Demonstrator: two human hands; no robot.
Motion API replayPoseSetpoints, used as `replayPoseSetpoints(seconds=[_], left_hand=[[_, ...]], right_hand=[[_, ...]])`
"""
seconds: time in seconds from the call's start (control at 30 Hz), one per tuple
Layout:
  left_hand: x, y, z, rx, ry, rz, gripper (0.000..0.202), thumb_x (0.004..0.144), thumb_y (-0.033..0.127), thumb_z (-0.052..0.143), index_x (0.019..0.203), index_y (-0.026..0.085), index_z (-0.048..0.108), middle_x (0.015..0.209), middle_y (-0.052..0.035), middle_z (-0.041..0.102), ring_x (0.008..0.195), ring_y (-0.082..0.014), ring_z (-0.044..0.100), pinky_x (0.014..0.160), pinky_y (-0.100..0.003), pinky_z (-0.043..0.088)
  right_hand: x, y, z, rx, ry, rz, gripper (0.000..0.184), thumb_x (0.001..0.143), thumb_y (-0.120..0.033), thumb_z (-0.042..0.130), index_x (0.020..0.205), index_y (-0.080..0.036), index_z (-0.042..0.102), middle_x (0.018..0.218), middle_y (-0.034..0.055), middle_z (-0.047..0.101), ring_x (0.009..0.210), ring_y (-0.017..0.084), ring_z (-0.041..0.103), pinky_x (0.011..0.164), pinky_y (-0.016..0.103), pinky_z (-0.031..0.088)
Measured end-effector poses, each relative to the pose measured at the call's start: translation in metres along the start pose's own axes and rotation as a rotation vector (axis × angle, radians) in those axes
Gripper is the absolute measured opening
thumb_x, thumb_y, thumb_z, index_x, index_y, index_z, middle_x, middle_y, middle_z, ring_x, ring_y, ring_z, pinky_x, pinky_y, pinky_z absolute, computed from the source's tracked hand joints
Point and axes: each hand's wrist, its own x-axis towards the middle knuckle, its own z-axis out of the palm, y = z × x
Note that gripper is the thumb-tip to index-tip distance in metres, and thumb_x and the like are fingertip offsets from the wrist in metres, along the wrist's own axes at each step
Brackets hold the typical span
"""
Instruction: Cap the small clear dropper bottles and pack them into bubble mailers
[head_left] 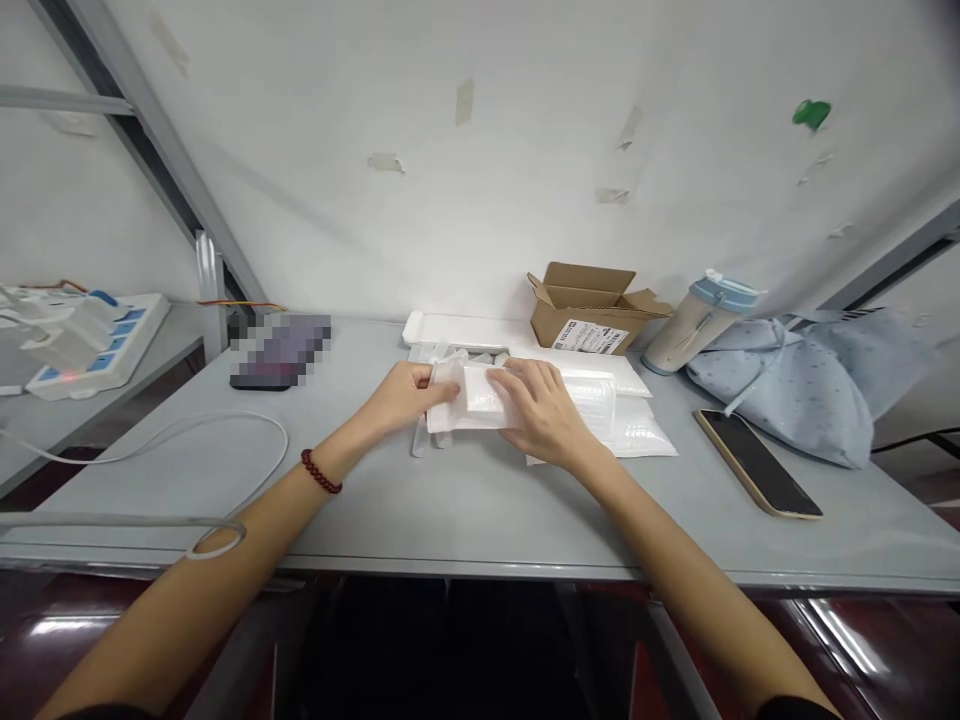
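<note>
A white bubble mailer [596, 400] is raised just above the grey table, lying crosswise between my hands. Thumb and fingers of my left hand [409, 393] pinch its left end. My right hand [546, 410] grips it farther right, fingers bent over a flat white block-like piece [482, 390] on or inside the mailer; I cannot tell which. More white padded mailers [641, 435] lie beneath and to the right. Behind my left fingers, translucent plastic pieces [420, 440] are partly covered. My right palm hides some of the mailer.
An open cardboard box [581, 325] stands at the back beside a tumbler [697, 320]. A blue cloth bag [787, 385] and a phone [757, 462] lie right. A pixelated dark item [277, 350], a white cable [281, 430] and a power strip [124, 345] are left.
</note>
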Motion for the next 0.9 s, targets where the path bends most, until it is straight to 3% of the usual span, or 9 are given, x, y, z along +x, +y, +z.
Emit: replayPoseSetpoints(seconds=[0.1,0.23,0.33,0.5,0.57,0.7,0.73,0.9], left_hand=[[0.000,0.006,-0.022,0.065,-0.088,0.007,0.031,0.076,0.041,0.064,0.059,0.015,0.064,0.060,-0.0035,0.064,0.052,-0.0124,0.056,0.051,-0.024,0.045],[0.002,0.005,-0.047,0.226,-0.165,-0.069,0.014,0.069,0.031,0.069,0.072,0.018,0.071,0.067,-0.0034,0.068,0.054,-0.0135,0.058,0.051,-0.024,0.047],[0.005,-0.001,-0.051,0.292,-0.170,-0.058,0.017,0.065,0.026,0.067,0.079,0.020,0.074,0.060,-0.0012,0.066,0.048,-0.0133,0.055,0.050,-0.026,0.046],[0.006,-0.008,-0.045,0.310,-0.360,-0.015,0.021,0.066,0.028,0.065,0.083,0.021,0.075,0.054,0.0004,0.063,0.047,-0.0152,0.056,0.051,-0.027,0.045],[0.006,-0.011,-0.044,0.357,-0.286,0.022,0.021,0.069,0.031,0.064,0.083,0.021,0.074,0.055,0.0002,0.063,0.048,-0.0156,0.056,0.052,-0.027,0.044],[0.014,-0.022,-0.042,0.613,0.171,0.173,0.025,0.077,0.039,0.058,0.085,0.019,0.071,0.066,-0.0027,0.065,0.062,-0.0186,0.058,0.058,-0.028,0.040],[0.016,-0.026,-0.041,0.683,0.238,0.214,0.026,0.078,0.040,0.058,0.086,0.018,0.070,0.069,-0.0033,0.065,0.065,-0.0194,0.058,0.059,-0.029,0.039],[0.025,-0.040,-0.029,0.728,0.240,0.335,0.030,0.082,0.039,0.055,0.099,0.017,0.068,0.077,-0.0030,0.060,0.070,-0.0192,0.056,0.065,-0.029,0.038]], right_hand=[[-0.002,0.011,-0.002,-0.015,0.054,0.071,0.054,0.075,-0.013,0.058,0.127,-0.017,0.045,0.117,0.0162,0.054,0.106,0.031,0.049,0.086,0.043,0.042],[-0.006,0.028,-0.003,-0.008,0.089,0.207,0.049,0.076,-0.016,0.057,0.124,-0.017,0.047,0.115,0.0159,0.056,0.105,0.031,0.051,0.085,0.043,0.042],[-0.009,0.038,-0.004,0.036,0.085,0.271,0.046,0.078,-0.020,0.058,0.123,-0.017,0.048,0.114,0.0146,0.057,0.106,0.031,0.051,0.086,0.043,0.042],[-0.010,0.042,-0.004,0.097,0.066,0.297,0.045,0.080,-0.023,0.057,0.124,-0.020,0.049,0.115,0.0138,0.057,0.108,0.032,0.051,0.086,0.044,0.041],[-0.010,0.041,-0.003,0.102,0.053,0.296,0.045,0.081,-0.025,0.057,0.124,-0.021,0.049,0.115,0.0138,0.057,0.107,0.032,0.051,0.086,0.044,0.041],[-0.010,0.039,-0.002,0.074,0.033,0.302,0.041,0.081,-0.026,0.057,0.122,-0.020,0.051,0.114,0.0142,0.057,0.106,0.032,0.051,0.084,0.043,0.041],[-0.010,0.039,-0.002,0.068,0.027,0.302,0.041,0.081,-0.026,0.058,0.121,-0.019,0.051,0.115,0.0143,0.057,0.106,0.032,0.051,0.084,0.043,0.041],[-0.010,0.039,0.000,0.063,0.000,0.300,0.039,0.081,-0.025,0.058,0.119,-0.018,0.052,0.114,0.0141,0.058,0.106,0.031,0.051,0.085,0.043,0.041]])
